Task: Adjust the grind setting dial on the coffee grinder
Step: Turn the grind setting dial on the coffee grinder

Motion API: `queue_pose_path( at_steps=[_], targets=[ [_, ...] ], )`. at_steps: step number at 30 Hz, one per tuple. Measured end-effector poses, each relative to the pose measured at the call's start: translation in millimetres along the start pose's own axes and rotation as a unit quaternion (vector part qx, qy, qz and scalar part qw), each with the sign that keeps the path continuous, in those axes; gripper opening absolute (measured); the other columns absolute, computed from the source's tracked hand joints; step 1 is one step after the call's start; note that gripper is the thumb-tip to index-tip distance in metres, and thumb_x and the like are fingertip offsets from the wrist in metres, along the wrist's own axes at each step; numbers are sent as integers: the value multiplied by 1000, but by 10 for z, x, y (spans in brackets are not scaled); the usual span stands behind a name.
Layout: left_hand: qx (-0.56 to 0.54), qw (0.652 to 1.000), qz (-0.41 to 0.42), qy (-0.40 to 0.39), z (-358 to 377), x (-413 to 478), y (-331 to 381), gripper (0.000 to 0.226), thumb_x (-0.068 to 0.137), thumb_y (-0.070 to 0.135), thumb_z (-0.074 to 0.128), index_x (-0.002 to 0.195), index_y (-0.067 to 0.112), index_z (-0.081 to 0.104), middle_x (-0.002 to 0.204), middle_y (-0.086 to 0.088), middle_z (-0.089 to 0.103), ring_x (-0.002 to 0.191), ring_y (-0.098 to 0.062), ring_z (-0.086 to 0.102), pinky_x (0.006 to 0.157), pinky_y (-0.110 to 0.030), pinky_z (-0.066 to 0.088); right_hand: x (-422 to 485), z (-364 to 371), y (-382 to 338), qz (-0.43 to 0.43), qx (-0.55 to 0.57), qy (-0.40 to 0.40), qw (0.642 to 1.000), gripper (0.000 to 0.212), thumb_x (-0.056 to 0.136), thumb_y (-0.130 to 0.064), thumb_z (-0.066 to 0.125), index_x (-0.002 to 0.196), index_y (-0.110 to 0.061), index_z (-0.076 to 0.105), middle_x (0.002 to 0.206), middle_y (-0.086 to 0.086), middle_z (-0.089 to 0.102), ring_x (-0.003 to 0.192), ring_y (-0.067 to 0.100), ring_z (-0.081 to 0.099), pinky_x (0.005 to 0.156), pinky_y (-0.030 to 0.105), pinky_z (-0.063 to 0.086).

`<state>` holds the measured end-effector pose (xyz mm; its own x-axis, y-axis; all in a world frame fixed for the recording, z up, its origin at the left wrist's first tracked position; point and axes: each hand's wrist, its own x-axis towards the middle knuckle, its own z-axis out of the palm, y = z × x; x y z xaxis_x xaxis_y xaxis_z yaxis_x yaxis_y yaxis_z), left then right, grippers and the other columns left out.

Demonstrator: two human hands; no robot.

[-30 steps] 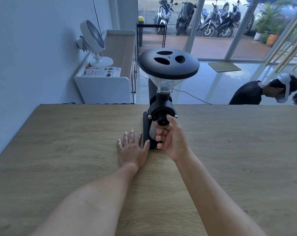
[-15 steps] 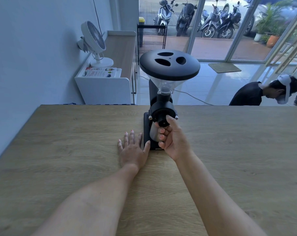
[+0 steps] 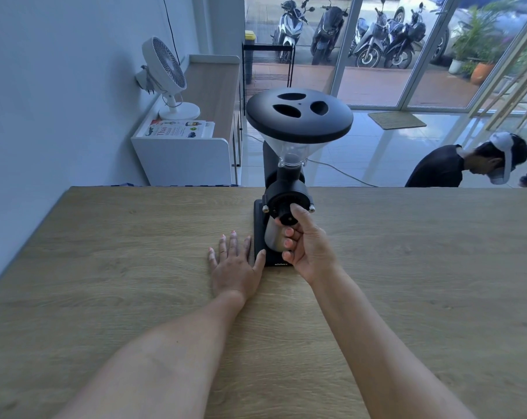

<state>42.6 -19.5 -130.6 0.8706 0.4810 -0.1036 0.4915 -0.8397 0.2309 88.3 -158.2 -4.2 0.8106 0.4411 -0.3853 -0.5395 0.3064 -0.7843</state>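
Note:
A black coffee grinder [image 3: 298, 122] with a clear funnel hopper and wide black lid stands on the wooden table [image 3: 105, 267]. Its round black grind setting dial [image 3: 286, 214] faces me on the front of the grinding head. My right hand [image 3: 307, 246] pinches the dial between thumb and forefinger, the other fingers curled in front of the steel cup [image 3: 273, 237] below it. My left hand [image 3: 235, 264] lies flat on the table, fingers apart, its thumb touching the grinder's black base.
The table's far edge runs just behind the grinder. Beyond it are a white sideboard [image 3: 180, 152] with a fan [image 3: 165, 77] and a book, a power cord on the tiled floor, and a person [image 3: 467, 164] bent over at the right.
My right thumb has shifted slightly higher on the dial and the fingers have re-gripped it. My left hand and the grinder have stayed in place.

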Motion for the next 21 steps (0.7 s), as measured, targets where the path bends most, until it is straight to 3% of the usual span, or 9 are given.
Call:
queue_pose_path(
  at_steps=[9,13,21],
  targets=[
    [1,1000,2,1,-15,-9,1,72,92,70,2,157,38,7,168,1,-2,154,-21,-10,122,-49,-6,-6,9,-9,-3,-2,1,1000,39,83,-44,70,94,-7,69,57,-6,47,41,5,44,38,20,34],
    [2,1000,2,1,-7,-2,1,73,92,71,1,157,39,7,168,1,-3,154,-21,-11,122,-49,-6,-15,13,-7,-8,-1,2,1000,47,73,-47,74,97,-6,68,58,-6,47,42,5,44,38,20,34],
    [-4,1000,0,7,22,9,-5,75,90,71,-1,157,39,9,168,2,-1,154,-21,-10,122,-50,-7,3,3,-2,-8,-5,17,1000,43,82,-42,74,102,-5,67,57,-6,46,42,6,42,39,21,33]
  ],
)
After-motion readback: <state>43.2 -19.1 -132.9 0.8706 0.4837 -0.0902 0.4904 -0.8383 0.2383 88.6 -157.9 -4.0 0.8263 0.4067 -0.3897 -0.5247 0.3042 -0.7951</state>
